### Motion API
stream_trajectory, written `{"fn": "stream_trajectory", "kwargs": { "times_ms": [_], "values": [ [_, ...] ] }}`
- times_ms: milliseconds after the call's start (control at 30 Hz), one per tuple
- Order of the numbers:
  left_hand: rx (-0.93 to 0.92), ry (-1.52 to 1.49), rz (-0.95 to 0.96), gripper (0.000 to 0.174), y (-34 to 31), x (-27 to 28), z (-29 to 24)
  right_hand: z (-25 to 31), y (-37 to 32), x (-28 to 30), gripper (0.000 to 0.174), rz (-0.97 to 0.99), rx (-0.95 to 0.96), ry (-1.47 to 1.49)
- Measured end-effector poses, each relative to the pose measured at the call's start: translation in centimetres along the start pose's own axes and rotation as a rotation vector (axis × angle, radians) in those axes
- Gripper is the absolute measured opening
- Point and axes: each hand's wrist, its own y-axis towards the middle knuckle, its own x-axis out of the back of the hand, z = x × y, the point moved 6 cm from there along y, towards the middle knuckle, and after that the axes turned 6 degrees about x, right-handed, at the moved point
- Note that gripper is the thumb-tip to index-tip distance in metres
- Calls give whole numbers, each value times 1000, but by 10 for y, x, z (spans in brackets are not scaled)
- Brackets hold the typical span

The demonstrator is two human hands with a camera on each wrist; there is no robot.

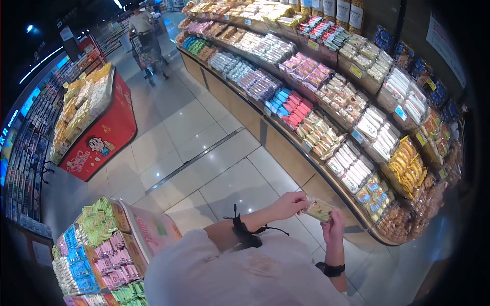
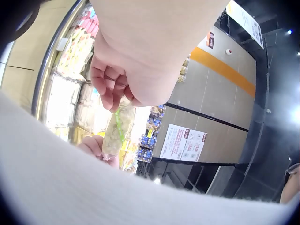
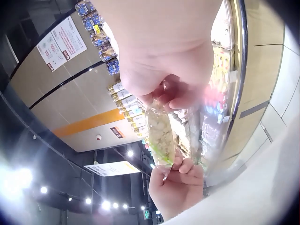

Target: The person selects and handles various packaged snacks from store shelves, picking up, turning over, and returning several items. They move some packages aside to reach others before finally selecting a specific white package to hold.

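A snack packet (image 1: pixel 318 209) in clear wrapping is held up between both hands, in front of the lower shelf edge. My left hand (image 1: pixel 292 205) pinches one end of it, and my right hand (image 1: pixel 334 227) pinches the opposite end. Pale, lumpy contents show through the packet (image 2: pixel 115 133) in the left wrist view, along with a bright green stripe. From the right wrist, the packet (image 3: pixel 160 133) spans the gap between the two hands, its crinkled ends tucked into the fingertips.
A long tiered shelf (image 1: pixel 286 148) of wrapped snacks runs along the right. A snack bin (image 1: pixel 148 224) stands close by on the left, a red display stand (image 1: pixel 104 140) farther off. A person with a cart (image 1: pixel 145 48) is up the tiled aisle (image 1: pixel 199 153).
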Motion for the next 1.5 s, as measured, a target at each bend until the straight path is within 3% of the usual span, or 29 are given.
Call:
{"fn": "stream_trajectory", "kwargs": {
  "times_ms": [133, 200, 300, 400, 533, 733, 933, 1000, 1133, 1267, 1333, 1500],
  "values": [
    [20, -28, -36, 22, -4, 20, -6, -3, 12, -18, 10, 36, 67, -130],
    [32, -103, -7, 23, -5, 31, -10, -2, 16, -30, 10, -41, 69, -139],
    [104, -279, -14, 32, 0, 46, 4, -11, 27, -43, 9, 22, 91, -86],
    [206, -204, 20, 36, -3, 59, 9, -20, 36, -62, 9, 60, 68, 8],
    [193, -136, 56, 33, -2, 84, 8, -32, 44, -85, 10, 51, 26, 31],
    [106, -271, 174, 22, -2, 109, 8, -42, 55, -109, 13, 11, 25, 52],
    [23, -258, 230, 15, 1, 135, 6, -59, 66, -126, 27, -129, -72, -117],
    [52, -253, 182, 13, 4, 143, 6, -76, 71, -124, 35, 16, -200, -48],
    [88, -276, 178, 15, 19, 149, 10, -69, 79, -126, 43, 69, -155, -98],
    [118, -358, 177, 16, 45, 149, 19, -59, 96, -113, 42, 28, -154, -163],
    [115, -348, 149, 17, 60, 152, 21, -58, 111, -105, 32, 82, -125, -237],
    [180, -334, 60, 24, 107, 170, 14, -45, 174, -110, 33, 183, -92, -16]
  ]
}}
